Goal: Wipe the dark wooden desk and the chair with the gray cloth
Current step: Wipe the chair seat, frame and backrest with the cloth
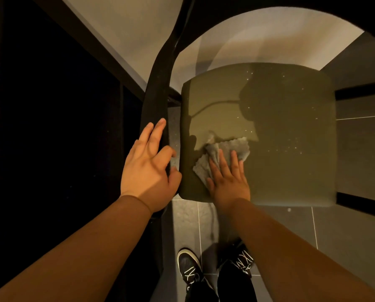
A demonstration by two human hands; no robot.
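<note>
Gray floor tiles [345, 225] are being shown beneath a chair whose olive seat [291, 171] is being wiped. The gray cloth [236, 147] is being pressed against the seat's near corner under the right hand [228, 182], with fingers straight and spread and nothing pinched. This flat pressure is judged to give the crumpled cloth full contact. Pale specks [291, 147] are being seen beyond the fingertips and to the outer side of that hand, so most of the seat is judged unwiped. The left hand [147, 168] is being rested, fingers relaxed and apart, on the dark backrest [158, 79] just beside the cloth hand, probably to steady the chair. No container is being shown. Whether the dark surface [51, 105] outboard of the left hand is the desk cannot be told.
</note>
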